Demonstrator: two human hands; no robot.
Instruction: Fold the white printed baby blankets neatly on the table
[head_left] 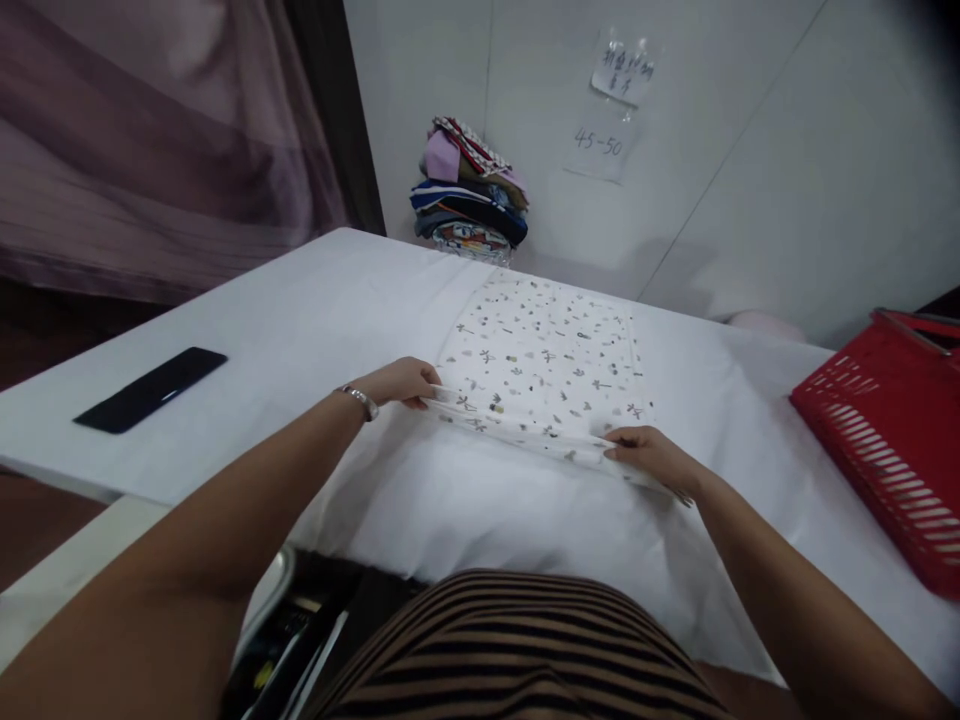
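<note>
A white cloth printed with small dark motifs (551, 350) lies spread on the white-covered table, its near edge lifted a little and drawn into folds. My left hand (409, 383) pinches the left end of that near edge; a silver bracelet is on the wrist. At the right end of the same edge, my right hand (651, 455) grips the fabric between thumb and fingers. The edge stretches between both hands. Whether the cloth is a garment or a plain piece I cannot tell.
A dark flat phone-like slab (154, 390) lies on the table (300, 300) at left. A red plastic basket (877, 440) stands at right. Behind the far edge rises a stack of folded clothes (471, 195). Handwritten paper signs (598, 143) hang on the wall. A pinkish curtain (150, 150) hangs at left.
</note>
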